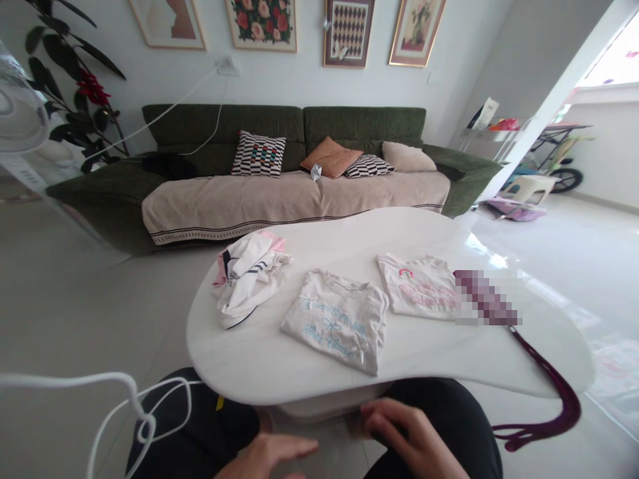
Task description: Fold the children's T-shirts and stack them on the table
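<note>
A dark green sofa (224, 126) with a soft, plush-looking back and a fringeless beige throw (294, 196) edged in dark stripes stands against a pale wall (344, 86), behind the blue-lettered shirt (337, 319) and well apart from it. On the sofa lie 4 plump cushions (329, 156), 2 of them in black-and-white geometric patterning; 4 framed pictures (263, 25) hang above.

The shirt rests on a desk (349, 239) with a smooth, white, glossy top and a rounded, wavy outline. It is folded into a soft, slightly skewed square, its pale fabric lightly creased, with curling script and a bow motif. To its left sits a crumpled heap of white and pink clothing (254, 273), all loose folds with dark stripes. To its right, just beside it, lies a flat pink-lettered shirt (417, 286). Farther right, a slim maroon strap (554, 382) droops over the rim.

In front of the shirt and apart from it are 2 bare hands. The left hand (269, 456) has its grip released, fingers stretched out. The right hand (407, 429) is loosely curled near a dark-clad knee (464, 419); whether its grip encloses anything cannot be told.
</note>
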`<state>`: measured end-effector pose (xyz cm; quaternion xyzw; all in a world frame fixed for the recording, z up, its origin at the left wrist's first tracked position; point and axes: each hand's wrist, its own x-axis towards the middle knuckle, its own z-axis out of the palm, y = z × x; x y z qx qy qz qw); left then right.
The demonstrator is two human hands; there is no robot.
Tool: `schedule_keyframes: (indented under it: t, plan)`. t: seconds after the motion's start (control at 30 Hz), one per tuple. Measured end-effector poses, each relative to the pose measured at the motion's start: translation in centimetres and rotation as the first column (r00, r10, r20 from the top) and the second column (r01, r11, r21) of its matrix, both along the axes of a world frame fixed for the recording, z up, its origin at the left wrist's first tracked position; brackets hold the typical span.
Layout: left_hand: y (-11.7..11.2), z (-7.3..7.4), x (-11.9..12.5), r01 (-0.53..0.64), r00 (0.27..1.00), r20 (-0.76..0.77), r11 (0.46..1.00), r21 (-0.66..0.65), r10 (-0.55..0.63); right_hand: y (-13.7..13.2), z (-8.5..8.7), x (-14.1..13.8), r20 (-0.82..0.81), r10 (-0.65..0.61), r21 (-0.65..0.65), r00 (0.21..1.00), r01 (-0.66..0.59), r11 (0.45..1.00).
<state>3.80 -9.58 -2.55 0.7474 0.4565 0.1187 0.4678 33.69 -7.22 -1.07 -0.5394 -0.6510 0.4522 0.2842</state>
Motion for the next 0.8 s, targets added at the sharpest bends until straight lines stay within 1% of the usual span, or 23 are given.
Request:
schedule_keyframes:
  t: [0.03,0.07,0.1,0.13,0.17,0.2,0.23,0.27,0.3,0.33,0.4,0.5,0.6,0.67,0.73,0.77,0.8]
  plan:
    - [1.8,2.0,1.3,-0.077,0.997,0.000,0.995,0.070,0.077,1.7,1.0,-0.6,0.028,-0.047,0.071,0.999,0.045,0.996]
    - [4.0,3.5,2.7,-0.129,0.992,0.007,0.981,0.146,0.129,3.5,1.7,-1.3,0.065,-0.111,0.162,0.992,0.099,0.982]
    - [6.5,4.4,3.9,-0.150,0.989,0.020,0.961,0.233,0.149,5.2,1.9,-2.2,0.110,-0.171,0.256,0.979,0.138,0.957]
    - [9.1,4.7,5.0,-0.182,0.983,0.028,0.924,0.336,0.184,6.8,1.7,-3.1,0.161,-0.233,0.343,0.959,0.167,0.924]
    - [11.6,4.4,5.9,-0.204,0.974,0.005,0.877,0.435,0.224,8.1,1.1,-4.0,0.225,-0.287,0.408,0.931,0.177,0.896]
    - [13.9,3.8,6.5,-0.206,0.962,-0.048,0.833,0.513,0.268,9.1,0.3,-4.7,0.300,-0.327,0.444,0.896,0.172,0.879]
    - [15.9,2.8,6.9,-0.191,0.946,-0.114,0.804,0.564,0.304,9.9,-0.6,-5.2,0.381,-0.357,0.458,0.853,0.161,0.874]
    - [17.4,1.8,7.1,-0.161,0.929,-0.179,0.789,0.593,0.324,10.3,-1.6,-5.4,0.460,-0.370,0.457,0.807,0.142,0.878]
    - [18.4,0.7,7.0,-0.128,0.912,-0.238,0.782,0.610,0.335,10.5,-2.6,-5.5,0.531,-0.366,0.445,0.765,0.116,0.888]
    - [18.8,-0.2,6.9,-0.098,0.897,-0.284,0.779,0.619,0.339,10.5,-3.4,-5.3,0.586,-0.349,0.428,0.731,0.086,0.899]
    - [18.4,-1.7,6.5,-0.065,0.879,-0.329,0.773,0.632,0.344,10.2,-4.5,-4.4,0.655,-0.291,0.400,0.698,0.007,0.916]
    - [15.6,-2.6,6.4,-0.095,0.860,-0.327,0.752,0.653,0.393,9.8,-5.0,-2.6,0.696,-0.195,0.372,0.691,-0.114,0.921]
    - [12.4,-2.9,6.8,-0.141,0.847,-0.305,0.737,0.660,0.435,9.8,-4.8,-1.1,0.695,-0.113,0.363,0.710,-0.210,0.908]
    - [11.2,-2.7,6.8,-0.147,0.859,-0.293,0.749,0.646,0.421,10.0,-4.5,-0.5,0.688,-0.064,0.358,0.723,-0.261,0.897]
    - [11.4,-2.3,6.4,-0.154,0.876,-0.274,0.769,0.620,0.396,10.4,-3.9,-0.1,0.688,-0.015,0.342,0.725,-0.306,0.888]
    - [12.0,-2.0,6.1,-0.176,0.879,-0.254,0.769,0.614,0.404,10.8,-3.4,0.0,0.688,0.007,0.333,0.726,-0.324,0.885]
    - [13.1,-1.6,5.6,-0.226,0.872,-0.221,0.761,0.609,0.437,11.3,-2.9,0.1,0.683,0.020,0.329,0.731,-0.332,0.884]
